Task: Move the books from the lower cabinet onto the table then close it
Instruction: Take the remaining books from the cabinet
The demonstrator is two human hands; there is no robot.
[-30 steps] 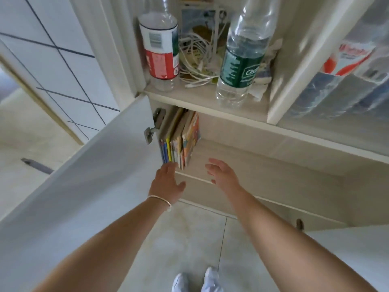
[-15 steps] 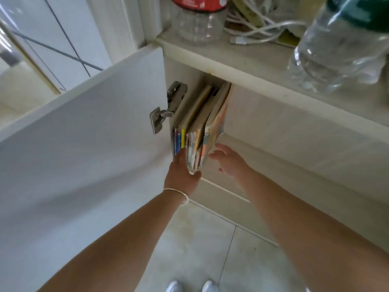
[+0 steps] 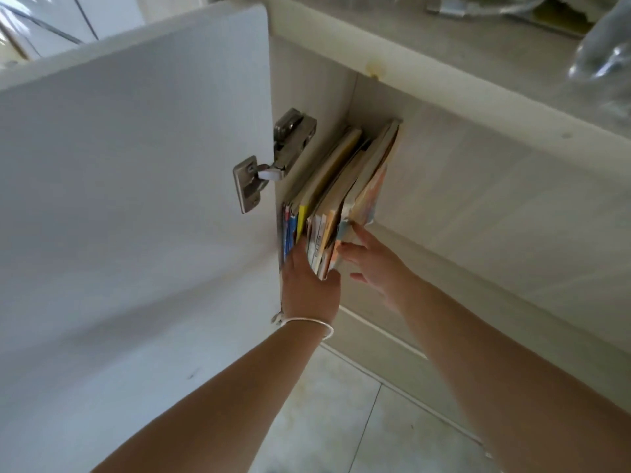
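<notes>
- The left hand (image 3: 309,288) is reaching into the row of books (image 3: 336,203), its fingers slipped out of sight between the spines and its thumb lying against the lower corner of the bundle to their right, so it is gripping that bundle
- The right hand (image 3: 374,264) is keeping its fingers straight and spread, the fingertips (image 3: 358,232) touching the outer cover of the rightmost book
- The books are standing upright and leaning at the left end of the lower cabinet (image 3: 478,186), beside the hinge (image 3: 269,158)
- The cabinet door (image 3: 136,165) is standing wide open on the left
</notes>
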